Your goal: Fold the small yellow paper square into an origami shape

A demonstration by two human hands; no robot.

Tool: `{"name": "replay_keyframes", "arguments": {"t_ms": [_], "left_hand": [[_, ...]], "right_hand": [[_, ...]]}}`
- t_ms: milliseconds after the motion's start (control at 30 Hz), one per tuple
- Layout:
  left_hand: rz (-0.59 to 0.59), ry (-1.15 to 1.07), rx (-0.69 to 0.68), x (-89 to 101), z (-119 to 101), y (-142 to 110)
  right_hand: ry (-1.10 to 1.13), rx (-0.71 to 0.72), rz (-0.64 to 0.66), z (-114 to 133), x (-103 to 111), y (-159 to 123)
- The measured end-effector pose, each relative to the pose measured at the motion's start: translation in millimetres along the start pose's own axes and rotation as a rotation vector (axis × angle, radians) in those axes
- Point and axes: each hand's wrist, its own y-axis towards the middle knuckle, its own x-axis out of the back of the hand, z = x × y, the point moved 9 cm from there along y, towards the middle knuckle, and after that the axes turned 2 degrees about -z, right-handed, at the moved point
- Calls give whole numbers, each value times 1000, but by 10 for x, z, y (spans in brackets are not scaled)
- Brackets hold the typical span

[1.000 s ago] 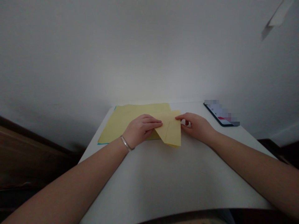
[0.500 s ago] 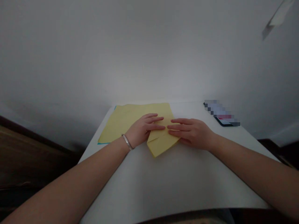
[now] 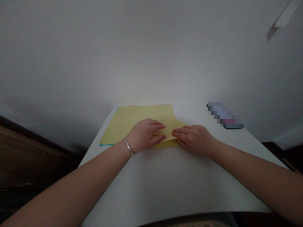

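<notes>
A folded yellow paper [image 3: 168, 138] lies on the white table [image 3: 170, 179], partly over a stack of flat yellow sheets [image 3: 132, 121]. My left hand [image 3: 144, 135], with a silver bracelet on the wrist, rests on the paper's left part with fingers curled around a folded flap. My right hand [image 3: 193, 138] presses on the paper's right part, its fingers together and pointing left toward the left fingertips. Most of the folded piece is hidden under both hands.
A phone [image 3: 224, 116] with a blurred-out screen lies at the table's far right corner. A plain white wall rises right behind the table. Dark floor and furniture flank the table on both sides.
The folded paper has been turned and flattened further; its pointed lower corner no longer sticks out. Both hands have shifted slightly toward me and closed in over the fold.
</notes>
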Motion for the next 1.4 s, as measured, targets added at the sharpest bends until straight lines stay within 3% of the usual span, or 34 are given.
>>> {"name": "replay_keyframes", "arguments": {"t_ms": [200, 733, 1167, 1400], "left_hand": [[161, 175, -115, -178, -304, -28], [186, 247, -117, -262, -260, -103], [165, 210, -116, -279, -218, -171], [150, 194, -117, -268, -202, -200]], "right_hand": [[67, -29, 25, -5, -7, 12], [204, 76, 191, -168, -105, -93], [452, -148, 449, -456, -189, -227], [400, -303, 569, -680, -332, -371]]}}
